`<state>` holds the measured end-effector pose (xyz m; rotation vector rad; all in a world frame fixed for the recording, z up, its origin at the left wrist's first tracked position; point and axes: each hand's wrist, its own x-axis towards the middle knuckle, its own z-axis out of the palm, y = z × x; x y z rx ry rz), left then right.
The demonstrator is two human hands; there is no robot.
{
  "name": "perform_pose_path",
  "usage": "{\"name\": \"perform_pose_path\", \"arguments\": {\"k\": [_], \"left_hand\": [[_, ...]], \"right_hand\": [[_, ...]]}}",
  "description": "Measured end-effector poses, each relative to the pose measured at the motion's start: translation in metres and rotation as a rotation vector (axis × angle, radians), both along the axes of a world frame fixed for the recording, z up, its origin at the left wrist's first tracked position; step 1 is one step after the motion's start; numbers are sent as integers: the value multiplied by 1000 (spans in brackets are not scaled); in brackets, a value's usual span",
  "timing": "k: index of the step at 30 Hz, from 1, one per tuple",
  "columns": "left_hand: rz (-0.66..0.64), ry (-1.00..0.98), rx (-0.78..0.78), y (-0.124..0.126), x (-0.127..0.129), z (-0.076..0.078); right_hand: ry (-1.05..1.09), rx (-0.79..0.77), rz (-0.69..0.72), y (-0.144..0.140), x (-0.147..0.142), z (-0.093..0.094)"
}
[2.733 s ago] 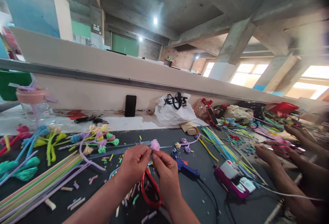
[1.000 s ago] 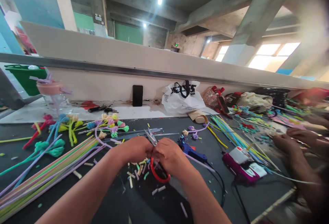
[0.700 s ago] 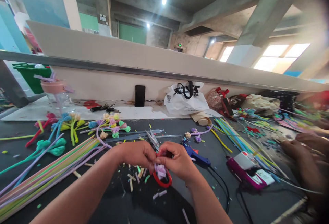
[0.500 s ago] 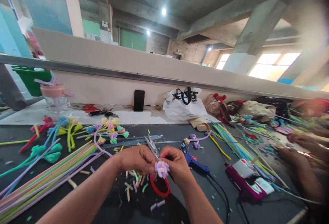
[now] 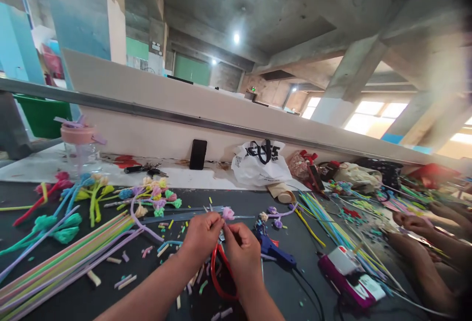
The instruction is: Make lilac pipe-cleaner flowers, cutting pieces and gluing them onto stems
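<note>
**Inspector:** State the hands and the work piece.

**Assistant:** The left hand (image 5: 202, 232) and the right hand (image 5: 241, 252) meet above the desk (image 5: 317, 306), fingertips together. Both pinch a small pink pipe-cleaner flower (image 5: 227, 213), which stands just above the fingertips, between the two hands. Neither hand is spread; each is closed on the flower's base.

**Inspector:** Any tool in hand?

**Assistant:** Red-handled scissors (image 5: 218, 277) hang just below the hands, the loop beside the right palm. Whether a finger is hooked through the loop, I cannot tell.

**Inspector:** Which step, in your judgement?

**Assistant:** Shaping or tightening the flower head; the pinch sits right under the bloom. It looks nearly formed.

**Inspector:** What does the next move call for?

**Assistant:** A firm hold by one hand while the other twists or trims, kept small so the bloom is not crushed.

**Inspector:** Surroundings?

**Assistant:** A blue glue gun (image 5: 273, 249) lies just right of the right hand. Finished flowers (image 5: 155, 195) lie beyond the left hand, and a bundle of pipe cleaners (image 5: 66, 262) well to its left. Another person's hands (image 5: 409, 227) work far to the right.
</note>
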<state>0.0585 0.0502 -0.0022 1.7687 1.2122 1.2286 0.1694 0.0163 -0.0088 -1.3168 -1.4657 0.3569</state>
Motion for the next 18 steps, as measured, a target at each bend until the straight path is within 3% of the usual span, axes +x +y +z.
{"name": "perform_pose_path", "arguments": {"k": [2, 6, 10, 13, 15, 17, 18], "left_hand": [[61, 85, 61, -4, 2, 0], [68, 103, -23, -7, 5, -3], [4, 111, -86, 5, -2, -5], [-115, 124, -96, 15, -16, 2], [-236, 155, -119, 15, -27, 12], [-448, 216, -195, 11, -35, 24], [-553, 250, -240, 8, -38, 31]], "right_hand": [[-180, 69, -36, -4, -2, -1], [-476, 158, -58, -8, -2, -6], [-534, 153, 23, -8, -2, -8], [-422, 218, 114, -8, 5, 1], [-245, 285, 76, -8, 12, 10], [20, 217, 100, -6, 19, 16], [155, 127, 177, -5, 21, 19]]}}
